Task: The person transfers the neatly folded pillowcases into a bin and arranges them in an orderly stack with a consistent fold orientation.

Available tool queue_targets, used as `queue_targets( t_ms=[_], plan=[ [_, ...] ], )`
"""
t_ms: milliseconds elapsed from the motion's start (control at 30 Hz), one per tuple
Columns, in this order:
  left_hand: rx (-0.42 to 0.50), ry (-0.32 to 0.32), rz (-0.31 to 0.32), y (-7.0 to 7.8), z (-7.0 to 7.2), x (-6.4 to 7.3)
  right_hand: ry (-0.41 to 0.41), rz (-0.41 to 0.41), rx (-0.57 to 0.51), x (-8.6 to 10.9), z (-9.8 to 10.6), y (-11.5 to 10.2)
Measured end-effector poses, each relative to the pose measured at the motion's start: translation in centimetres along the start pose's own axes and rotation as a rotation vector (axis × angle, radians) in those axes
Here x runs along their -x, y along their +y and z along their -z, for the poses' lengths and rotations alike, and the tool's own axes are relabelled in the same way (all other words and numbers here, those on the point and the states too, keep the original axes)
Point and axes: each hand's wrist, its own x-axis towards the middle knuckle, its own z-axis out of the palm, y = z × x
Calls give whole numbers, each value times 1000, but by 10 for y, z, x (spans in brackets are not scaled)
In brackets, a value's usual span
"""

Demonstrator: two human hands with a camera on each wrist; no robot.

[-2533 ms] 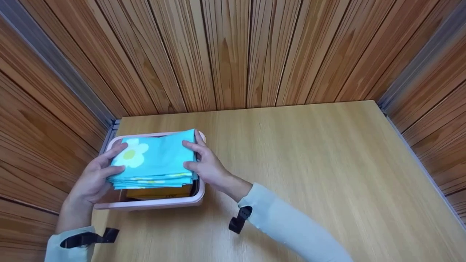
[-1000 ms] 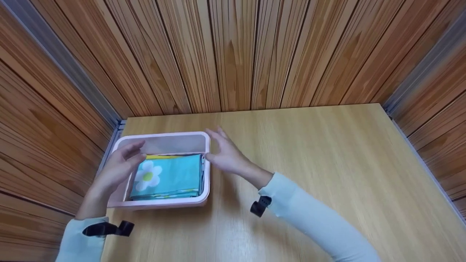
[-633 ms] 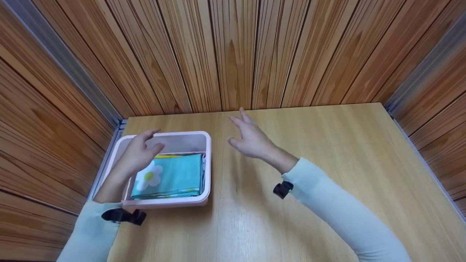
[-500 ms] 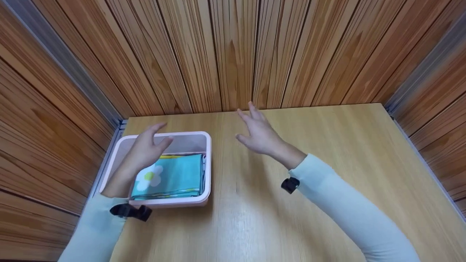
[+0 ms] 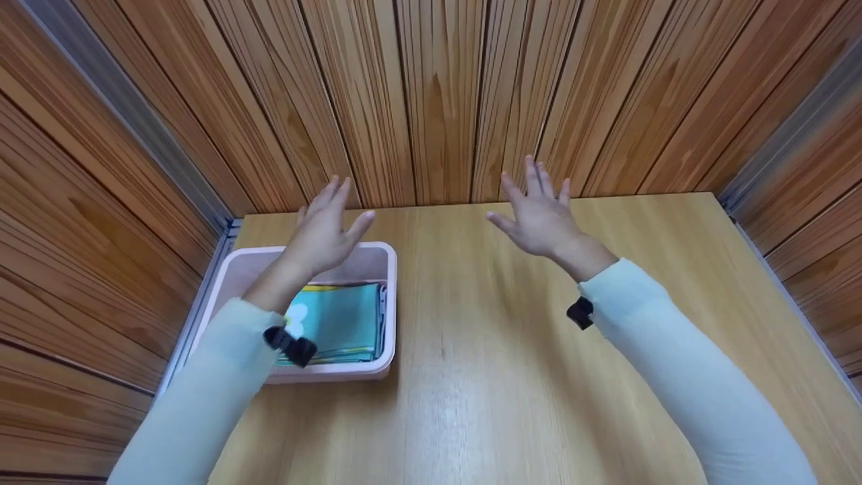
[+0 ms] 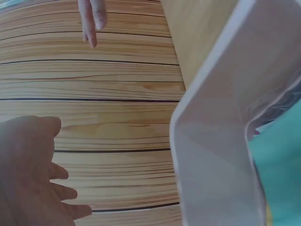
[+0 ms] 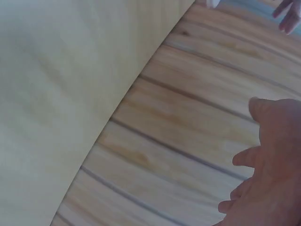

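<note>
My left hand (image 5: 319,236) hovers over the pink plastic bin (image 5: 392,303) with its fingers spread, holding nothing. Inside that bin lies a folded turquoise cloth (image 5: 347,320) with a white flower print, partly hidden by my left forearm. A strip of yellow shows behind the cloth. To the right, above the table, my right hand (image 5: 544,225) is raised with spread fingers and touches nothing. In the left wrist view the turquoise cloth (image 6: 280,160) rests below the bin's rim. Blurred but plainly loose, the right hand (image 7: 277,155) also shows in its own wrist view.
The bin stands at the left side of a wooden table (image 5: 471,377). Wood-plank walls (image 5: 441,101) close off the back and both sides, with metal posts at the corners. A black strap device (image 5: 291,345) sits on the left wrist, another (image 5: 580,313) on the right.
Both hands have let go of the turquoise cloth, which was lowered from above the bin into it. Since then they have lifted and moved right and away, fingers spreading.
</note>
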Motion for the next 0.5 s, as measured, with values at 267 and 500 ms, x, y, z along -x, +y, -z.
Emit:
queue_targets(
  t_ms=[267, 500],
  plan=[
    [-171, -50, 25, 35, -11, -42, -23, -67, 70, -5, 15, 31],
    [-277, -96, 80, 54, -16, -72, -47, -106, 57, -5, 31, 57]
  ],
)
